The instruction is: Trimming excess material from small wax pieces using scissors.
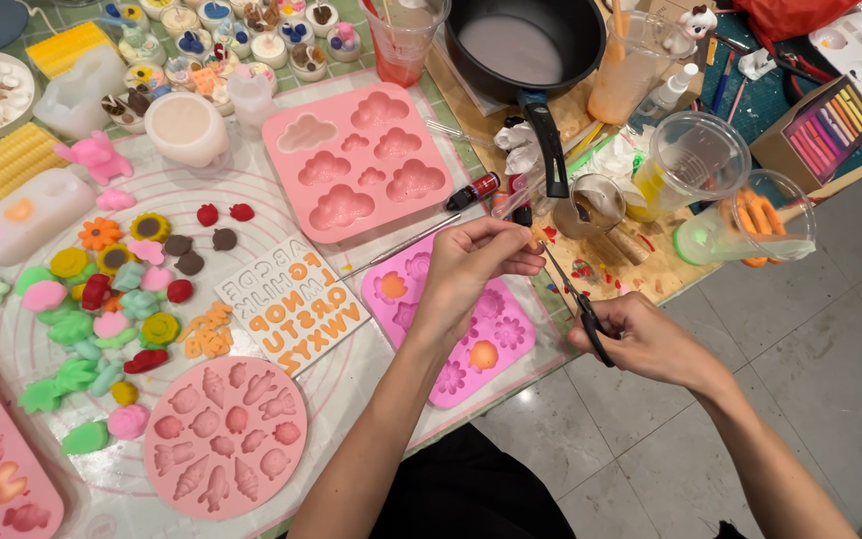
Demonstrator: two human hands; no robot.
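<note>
Single head-mounted view, looking steeply down from above the person's own forearms onto a craft table (pixel 251 200) and the grey tiled floor (pixel 810 349) beside it. The table edge runs diagonally from lower left to upper right, so the camera faces the table at an angle. The left hand (pixel 466 265) and the right hand (pixel 650 344) lie near the centre of the frame at close range, with both forearms entering from the bottom edge. Far table items, such as the black pan (pixel 526 45), are cut off by the top edge. No second view overlaps this one.
</note>
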